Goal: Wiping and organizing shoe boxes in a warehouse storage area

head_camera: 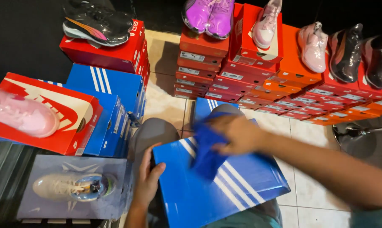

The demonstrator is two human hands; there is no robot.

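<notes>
1. The blue shoe box (224, 185) with white stripes rests on the person's lap, lid closed; its long axis runs from lower left to upper right, tilted a little.
2. The left hand (148, 179) grips the box's left edge, thumb on the lid, fingers curled under the side.
3. The right hand (237, 135) lies on the upper part of the lid and clutches a blue cloth (205, 152); it is blurred, so the exact finger position cannot be told.
4. The cloth touches the lid between the two hands.
5. To the left, a grey box (72, 185) bears a pale shoe (72, 187).
6. Behind, red boxes (241, 80) stand stacked, with wrapped shoes on top.
</notes>
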